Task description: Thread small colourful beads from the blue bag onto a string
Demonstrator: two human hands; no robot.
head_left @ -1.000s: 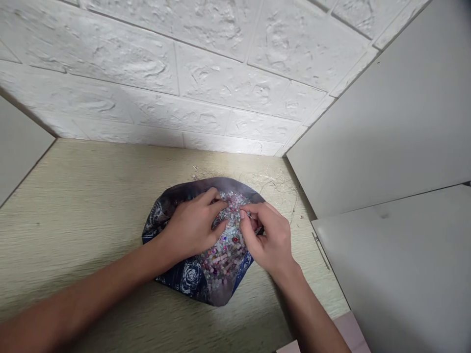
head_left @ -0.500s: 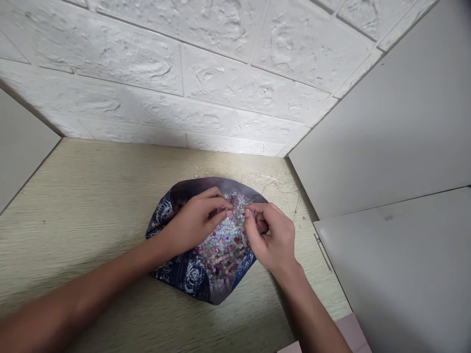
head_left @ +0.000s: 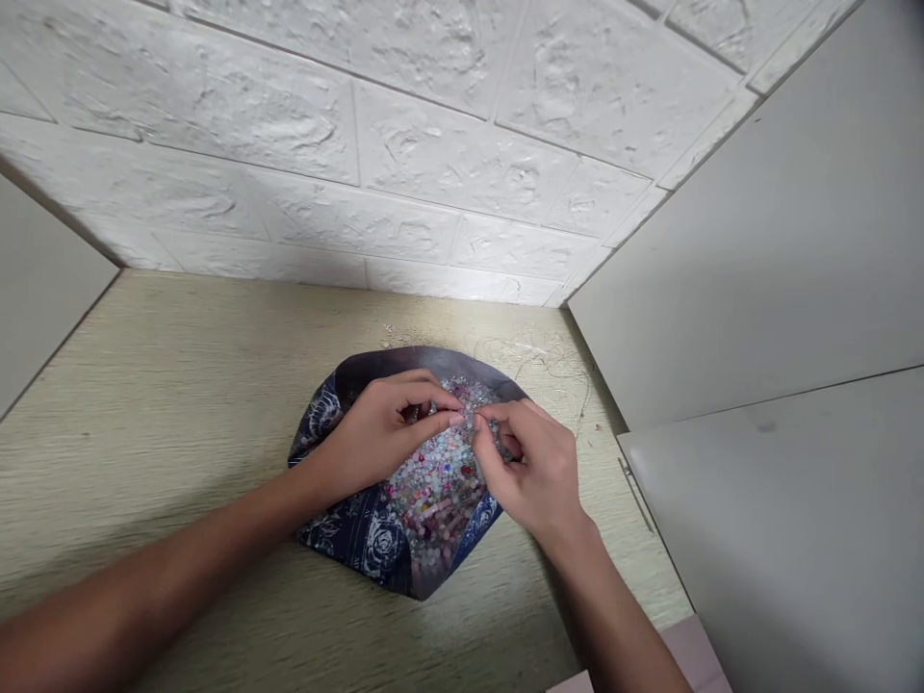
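Note:
A dark blue fabric pouch [head_left: 339,525] printed with white roses lies opened out, full of small mixed beads [head_left: 440,481] in clear, white, pink and red. Over the beads, my left hand [head_left: 400,419] comes in from the left with thumb and forefinger pinched. My right hand [head_left: 530,457] pinches too, its fingertips almost meeting the left ones above the beads. Whatever sits between the fingertips is too small to make out; it may be a bead or thread.
Tangled thin thread [head_left: 552,366] and a few stray bits lie behind the pouch on the pale wooden surface [head_left: 180,356]. A white brick-pattern wall [head_left: 419,164] rises at the back. Grey panels [head_left: 780,241] stand to the right, and pinkish pieces [head_left: 689,645] lie at the lower right.
My right fingertips have moved slightly left, closer to my left fingertips. Both hands stay pinched above the beads, and the pouch has not moved noticeably.

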